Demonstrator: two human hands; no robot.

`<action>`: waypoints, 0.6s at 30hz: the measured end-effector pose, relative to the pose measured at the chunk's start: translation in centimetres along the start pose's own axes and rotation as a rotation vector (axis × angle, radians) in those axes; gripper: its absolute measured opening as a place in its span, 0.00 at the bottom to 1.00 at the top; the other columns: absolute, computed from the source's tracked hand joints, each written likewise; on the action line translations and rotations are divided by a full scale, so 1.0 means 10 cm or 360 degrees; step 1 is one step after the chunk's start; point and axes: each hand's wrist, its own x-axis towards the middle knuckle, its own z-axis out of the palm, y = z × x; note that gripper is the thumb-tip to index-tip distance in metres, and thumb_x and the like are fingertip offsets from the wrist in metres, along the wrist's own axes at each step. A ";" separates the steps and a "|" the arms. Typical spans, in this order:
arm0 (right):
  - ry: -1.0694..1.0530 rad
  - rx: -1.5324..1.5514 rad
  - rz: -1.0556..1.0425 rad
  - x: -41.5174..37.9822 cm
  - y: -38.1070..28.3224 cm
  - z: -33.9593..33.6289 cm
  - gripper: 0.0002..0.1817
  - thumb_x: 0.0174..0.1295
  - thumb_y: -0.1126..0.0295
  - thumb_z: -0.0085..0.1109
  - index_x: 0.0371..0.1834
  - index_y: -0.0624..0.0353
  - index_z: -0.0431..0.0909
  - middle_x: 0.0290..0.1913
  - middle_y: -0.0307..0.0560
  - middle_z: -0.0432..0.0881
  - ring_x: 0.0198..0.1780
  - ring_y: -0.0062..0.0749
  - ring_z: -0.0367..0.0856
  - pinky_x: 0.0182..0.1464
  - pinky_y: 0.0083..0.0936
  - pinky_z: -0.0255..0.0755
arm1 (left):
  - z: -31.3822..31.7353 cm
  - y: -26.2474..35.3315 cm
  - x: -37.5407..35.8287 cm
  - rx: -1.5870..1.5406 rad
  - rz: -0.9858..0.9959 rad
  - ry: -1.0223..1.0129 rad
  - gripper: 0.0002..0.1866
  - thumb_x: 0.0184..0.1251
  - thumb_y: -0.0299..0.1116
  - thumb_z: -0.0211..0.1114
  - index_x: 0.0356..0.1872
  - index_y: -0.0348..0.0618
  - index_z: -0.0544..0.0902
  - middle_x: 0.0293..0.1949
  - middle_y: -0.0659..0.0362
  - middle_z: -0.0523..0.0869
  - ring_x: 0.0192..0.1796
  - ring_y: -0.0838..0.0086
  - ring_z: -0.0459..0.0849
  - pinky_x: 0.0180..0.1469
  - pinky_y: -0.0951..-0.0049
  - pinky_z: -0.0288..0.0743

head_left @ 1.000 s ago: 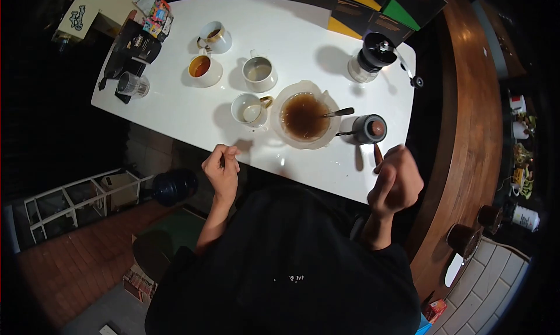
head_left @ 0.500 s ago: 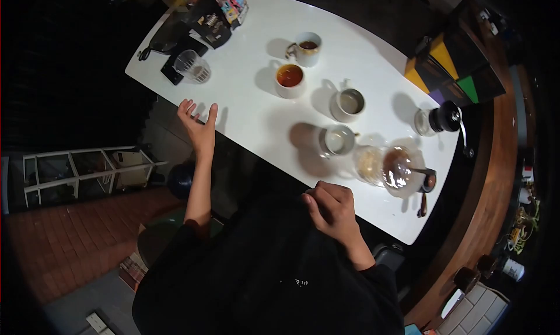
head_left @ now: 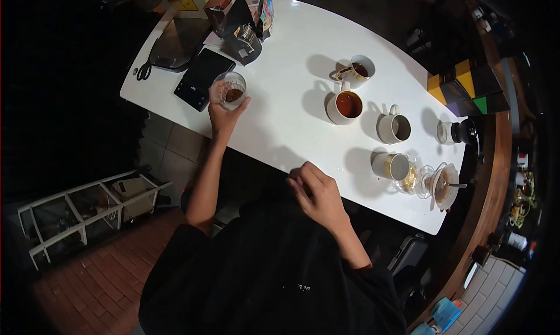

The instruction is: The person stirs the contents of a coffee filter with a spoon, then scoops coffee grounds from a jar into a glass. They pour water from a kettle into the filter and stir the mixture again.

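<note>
My left hand point(head_left: 223, 116) is wrapped round a clear ribbed glass point(head_left: 230, 81) with something dark brown in its bottom. Right behind the glass lies a black flat device point(head_left: 198, 81), perhaps a scale. My right hand point(head_left: 318, 195) is curled loosely at the table's front edge, touching no cup, and I see nothing in its fingers. Between the hands and the far side stand a white mug of reddish-brown liquid point(head_left: 349, 103), a gold-marked mug with dark liquid point(head_left: 361, 68), a grey-white mug point(head_left: 395, 127) and a pale cup point(head_left: 391, 166).
On the right of the white table point(head_left: 280, 102) are a glass dripper with a paper filter and spoon point(head_left: 444, 186) and a hand grinder point(head_left: 458, 131). Black pouches point(head_left: 242, 40), scissors point(head_left: 143, 71) and a dark tray point(head_left: 179, 40) occupy the far left. Colourful boxes point(head_left: 469, 87) stand beyond the right edge.
My left hand, earlier open and empty near the glass, has closed round it. The view has shifted, so the mugs appear further right. My right hand stays curled near the edge.
</note>
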 end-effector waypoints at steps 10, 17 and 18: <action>0.0259 -0.0099 -0.0401 0.46 -0.34 0.25 0.23 0.58 0.72 0.74 0.56 0.64 0.79 0.38 0.48 0.76 0.32 0.39 0.81 0.31 0.33 0.76 | 0.17 1.23 -0.57 -0.0064 0.0417 -0.0317 0.45 0.49 0.34 0.87 0.67 0.38 0.70 0.62 0.49 0.76 0.62 0.59 0.81 0.63 0.61 0.80; 0.0692 -0.0215 -0.0427 0.27 -0.38 0.19 0.15 0.53 0.81 0.74 0.44 0.64 0.85 0.32 0.45 0.80 0.27 0.34 0.78 0.28 0.30 0.71 | 0.37 1.40 -0.73 -0.0145 0.0649 -0.0301 0.45 0.51 0.36 0.86 0.68 0.42 0.68 0.64 0.49 0.73 0.66 0.57 0.75 0.64 0.59 0.78; 0.0704 -0.0221 -0.0427 0.27 -0.38 0.15 0.15 0.53 0.81 0.74 0.44 0.64 0.85 0.32 0.45 0.80 0.27 0.34 0.78 0.28 0.30 0.71 | 0.39 1.43 -0.73 -0.0101 0.0690 -0.0304 0.45 0.52 0.36 0.86 0.69 0.43 0.68 0.64 0.50 0.73 0.66 0.56 0.74 0.65 0.58 0.77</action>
